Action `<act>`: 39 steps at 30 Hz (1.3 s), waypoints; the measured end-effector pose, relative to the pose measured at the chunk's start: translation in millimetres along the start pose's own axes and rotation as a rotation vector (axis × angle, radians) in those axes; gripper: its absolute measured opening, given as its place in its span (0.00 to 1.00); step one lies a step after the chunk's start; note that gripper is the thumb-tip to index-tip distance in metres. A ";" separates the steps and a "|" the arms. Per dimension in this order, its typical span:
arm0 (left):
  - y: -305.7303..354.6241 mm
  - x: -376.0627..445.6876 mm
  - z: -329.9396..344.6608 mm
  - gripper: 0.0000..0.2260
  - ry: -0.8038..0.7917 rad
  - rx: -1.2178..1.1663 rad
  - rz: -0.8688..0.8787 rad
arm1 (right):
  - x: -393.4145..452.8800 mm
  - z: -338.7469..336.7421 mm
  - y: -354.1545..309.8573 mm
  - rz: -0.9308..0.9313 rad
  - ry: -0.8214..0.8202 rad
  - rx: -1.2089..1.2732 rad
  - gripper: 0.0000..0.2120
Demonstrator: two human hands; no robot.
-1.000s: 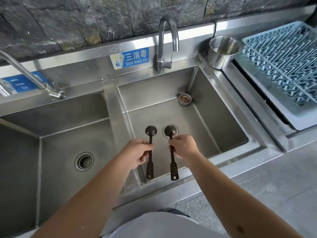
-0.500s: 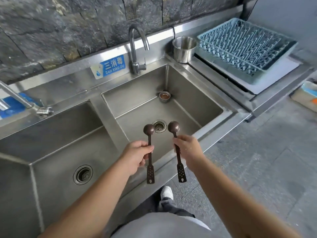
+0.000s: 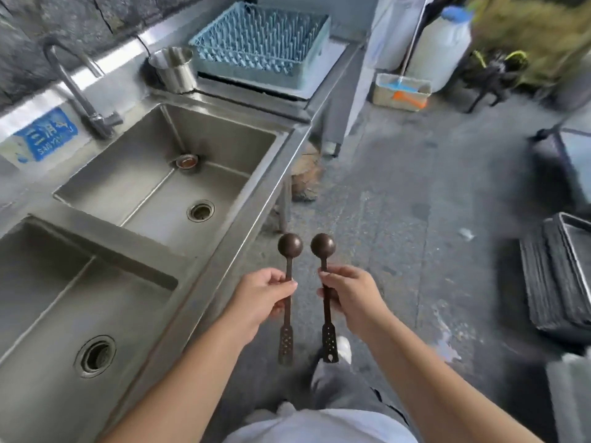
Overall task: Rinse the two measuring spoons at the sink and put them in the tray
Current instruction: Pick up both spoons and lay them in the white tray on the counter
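Observation:
Two dark brown measuring spoons are held upright, bowls up, over the floor just right of the sink counter. My left hand (image 3: 260, 297) grips the handle of the left spoon (image 3: 289, 246). My right hand (image 3: 350, 297) grips the handle of the right spoon (image 3: 323, 246). The perforated handle ends hang below both fists. The steel sink (image 3: 166, 174) with its faucet (image 3: 80, 91) lies to the left. A stack of dark trays (image 3: 556, 276) rests at the right edge. A blue rack tray (image 3: 259, 43) sits on the counter beyond the sink.
A steel pot (image 3: 174, 68) stands beside the blue rack. A second basin (image 3: 57, 302) is at lower left. On the floor ahead are a white jug (image 3: 441, 43), a mop box (image 3: 401, 91) and a dark cart (image 3: 550, 155). My legs and shoe show below.
The view has swung right, away from the sink. Both hands carried the spoons from over the right basin to over the floor beside the counter. The grips are unchanged.

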State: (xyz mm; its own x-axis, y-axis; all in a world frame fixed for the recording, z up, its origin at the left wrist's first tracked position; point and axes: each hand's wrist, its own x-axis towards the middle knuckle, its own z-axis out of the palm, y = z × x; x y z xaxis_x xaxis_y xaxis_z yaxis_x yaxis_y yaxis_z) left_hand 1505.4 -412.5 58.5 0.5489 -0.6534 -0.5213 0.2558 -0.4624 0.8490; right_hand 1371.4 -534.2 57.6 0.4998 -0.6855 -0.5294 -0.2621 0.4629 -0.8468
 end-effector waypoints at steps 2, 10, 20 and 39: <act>4.2 -10.3 32.7 0.03 -0.072 0.084 0.019 | -19.1 -38.1 7.8 -0.027 0.074 0.040 0.03; 19.1 -52.2 201.4 0.04 -0.383 0.346 0.193 | -118.5 -195.5 34.0 -0.117 0.365 0.176 0.03; -19.8 -152.5 463.3 0.07 -0.797 0.580 0.270 | -277.4 -409.5 97.3 -0.120 0.806 0.379 0.04; -124.0 -398.7 823.8 0.07 -1.502 0.939 0.367 | -513.8 -653.4 231.1 -0.005 1.540 0.742 0.07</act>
State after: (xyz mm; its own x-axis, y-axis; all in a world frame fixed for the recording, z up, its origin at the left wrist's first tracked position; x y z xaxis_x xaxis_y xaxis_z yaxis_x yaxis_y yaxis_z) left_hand 599.3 -588.4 89.6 -0.7781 -0.4697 -0.4170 -0.4791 0.0144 0.8776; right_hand 514.7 -442.2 100.1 -0.8158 -0.3498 -0.4606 0.3701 0.2962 -0.8805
